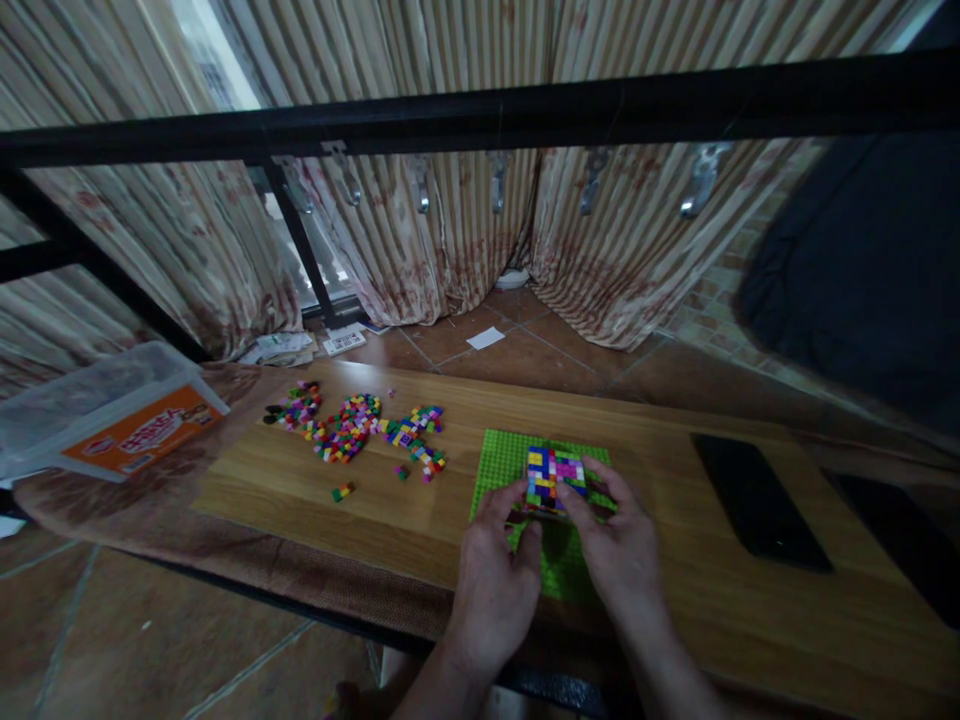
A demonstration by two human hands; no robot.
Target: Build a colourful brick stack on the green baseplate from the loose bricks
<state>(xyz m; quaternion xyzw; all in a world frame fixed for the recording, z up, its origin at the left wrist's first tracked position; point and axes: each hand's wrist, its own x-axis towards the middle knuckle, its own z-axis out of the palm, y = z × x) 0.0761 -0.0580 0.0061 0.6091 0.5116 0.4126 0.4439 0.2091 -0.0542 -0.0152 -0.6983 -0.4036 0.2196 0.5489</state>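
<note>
Multicoloured brick block [553,472] — between fingers [581,512]

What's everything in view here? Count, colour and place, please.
Wooden board: one, brown, foreground
Studded baseplate: one, green, on board
Brick block: one, multicoloured, over baseplate
Loose bricks: many, mixed colours, board's left part
Flat slabs: two, black, right end
Plastic box: one, clear with orange label, far left
Fabric surface: one, brown, beneath board
Tiled floor: one, brown, behind board
Papers: several, white, on floor
Curtains: several, striped beige, background
Rail: one, black, across top
Hooks: at least six, silver, on rail
Cloth item: one, dark, upper right
Left hand: one, bare, at block's left edge
Right hand: one, bare, holding block's right side
</note>
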